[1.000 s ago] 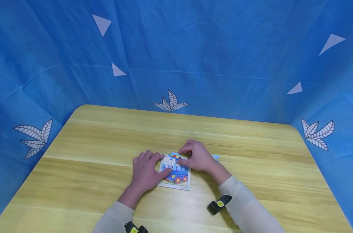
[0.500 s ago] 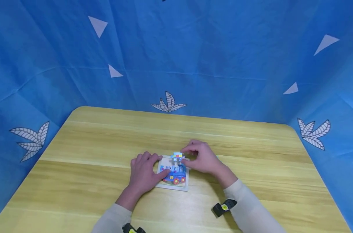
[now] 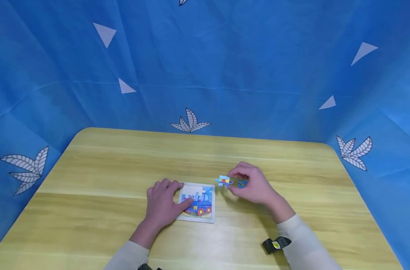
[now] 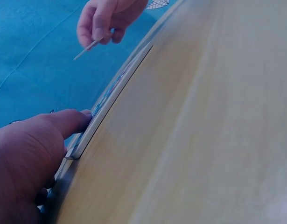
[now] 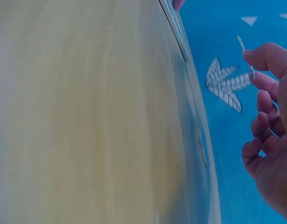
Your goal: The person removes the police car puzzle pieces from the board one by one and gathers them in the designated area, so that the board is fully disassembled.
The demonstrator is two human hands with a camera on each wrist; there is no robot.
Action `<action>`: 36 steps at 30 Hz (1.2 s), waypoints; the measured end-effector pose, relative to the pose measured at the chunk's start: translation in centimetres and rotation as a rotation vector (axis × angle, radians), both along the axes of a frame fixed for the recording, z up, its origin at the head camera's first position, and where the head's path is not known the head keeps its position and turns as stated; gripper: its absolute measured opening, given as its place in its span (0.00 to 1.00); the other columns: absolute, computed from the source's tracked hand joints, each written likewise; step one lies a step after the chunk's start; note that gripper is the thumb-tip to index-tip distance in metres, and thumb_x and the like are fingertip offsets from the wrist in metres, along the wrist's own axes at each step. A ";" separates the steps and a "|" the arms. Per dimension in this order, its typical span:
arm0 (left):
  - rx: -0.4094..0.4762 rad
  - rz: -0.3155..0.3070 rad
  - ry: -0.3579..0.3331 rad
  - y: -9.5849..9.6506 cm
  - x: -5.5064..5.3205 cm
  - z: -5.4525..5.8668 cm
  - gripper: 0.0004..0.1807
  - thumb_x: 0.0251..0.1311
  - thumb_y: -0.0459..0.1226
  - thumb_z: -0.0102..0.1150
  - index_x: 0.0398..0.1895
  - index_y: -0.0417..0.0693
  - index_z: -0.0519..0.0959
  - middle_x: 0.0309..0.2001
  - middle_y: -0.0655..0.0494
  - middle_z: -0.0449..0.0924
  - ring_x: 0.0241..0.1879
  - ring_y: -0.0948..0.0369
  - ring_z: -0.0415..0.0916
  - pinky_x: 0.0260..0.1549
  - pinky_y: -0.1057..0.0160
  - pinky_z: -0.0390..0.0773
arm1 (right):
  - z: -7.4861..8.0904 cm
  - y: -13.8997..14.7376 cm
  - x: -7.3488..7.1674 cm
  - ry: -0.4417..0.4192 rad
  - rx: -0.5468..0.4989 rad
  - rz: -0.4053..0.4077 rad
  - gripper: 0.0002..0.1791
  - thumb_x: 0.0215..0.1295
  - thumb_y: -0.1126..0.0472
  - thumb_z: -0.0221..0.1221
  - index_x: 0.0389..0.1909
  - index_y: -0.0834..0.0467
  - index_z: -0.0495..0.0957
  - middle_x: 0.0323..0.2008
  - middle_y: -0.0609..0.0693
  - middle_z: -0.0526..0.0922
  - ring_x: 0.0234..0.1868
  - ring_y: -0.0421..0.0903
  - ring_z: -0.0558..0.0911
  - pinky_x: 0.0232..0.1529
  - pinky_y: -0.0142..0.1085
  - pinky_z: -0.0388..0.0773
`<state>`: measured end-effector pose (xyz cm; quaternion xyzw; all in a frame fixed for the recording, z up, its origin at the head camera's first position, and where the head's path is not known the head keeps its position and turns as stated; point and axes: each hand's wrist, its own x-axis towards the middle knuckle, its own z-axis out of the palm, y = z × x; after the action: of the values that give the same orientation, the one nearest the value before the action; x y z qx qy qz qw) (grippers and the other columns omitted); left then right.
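A jigsaw puzzle in a white tray [image 3: 196,220] lies flat on the table, showing a blue tractor picture with a bare white patch at its upper left. My left hand [image 3: 162,206] rests at the tray's left side, its straight thumb lying on the picture and its index finger by the far-left corner. In the left wrist view that thumb [image 4: 75,122] presses over the tray's edge. Right of the tray, my right hand [image 3: 253,184] pinches a colourful puzzle piece [image 3: 223,180] between thumb and fingers, raised above the table. The piece [image 5: 246,56] appears edge-on in the right wrist view.
Another blue puzzle piece [image 3: 242,183] lies on the table, partly covered by my right hand. The wooden table [image 3: 124,157] has rounded far corners. A blue cloth [image 3: 205,56] with leaf and triangle prints hangs behind and at both sides.
My right hand has lifted the colourful puzzle piece from over the tray's upper part and carried it to the right. My left hand stays at the tray.
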<state>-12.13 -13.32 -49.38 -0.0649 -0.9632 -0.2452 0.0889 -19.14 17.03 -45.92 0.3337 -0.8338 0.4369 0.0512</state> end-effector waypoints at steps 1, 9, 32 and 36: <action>0.002 0.002 0.001 -0.1 0.1 0.0 0.31 0.50 0.62 0.70 0.52 0.54 0.83 0.40 0.59 0.71 0.39 0.55 0.63 0.44 0.50 0.57 | 0.0 0.4 0.0 0.003 0.000 -0.011 0.16 0.50 0.63 0.75 0.40 0.48 0.85 0.31 0.47 0.78 0.29 0.52 0.74 0.31 0.43 0.72; 0.010 0.006 -0.014 -0.4 0.3 0.3 0.32 0.51 0.62 0.70 0.52 0.54 0.82 0.40 0.58 0.72 0.39 0.55 0.64 0.45 0.50 0.57 | 0.0 3.8 0.2 0.006 0.012 -0.089 0.17 0.48 0.65 0.77 0.39 0.49 0.85 0.31 0.48 0.79 0.30 0.50 0.75 0.32 0.42 0.72; 0.053 -0.020 -0.018 -0.3 0.4 0.4 0.31 0.51 0.57 0.73 0.55 0.52 0.82 0.41 0.57 0.73 0.40 0.55 0.64 0.44 0.50 0.56 | -1.8 10.8 1.1 -0.018 0.157 -0.176 0.14 0.50 0.66 0.75 0.38 0.53 0.86 0.29 0.45 0.77 0.28 0.44 0.73 0.29 0.33 0.70; 0.065 -0.033 -0.017 -0.3 0.5 0.4 0.32 0.49 0.56 0.74 0.56 0.51 0.81 0.41 0.58 0.72 0.39 0.55 0.63 0.44 0.51 0.55 | -2.2 11.2 1.0 -0.006 0.174 -0.170 0.14 0.50 0.65 0.75 0.40 0.53 0.87 0.29 0.44 0.78 0.29 0.42 0.74 0.30 0.33 0.71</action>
<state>-11.63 -13.65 -49.03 -0.0757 -0.9543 -0.2782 0.0785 -18.19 28.19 -48.16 0.2635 -0.8939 0.3581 0.0564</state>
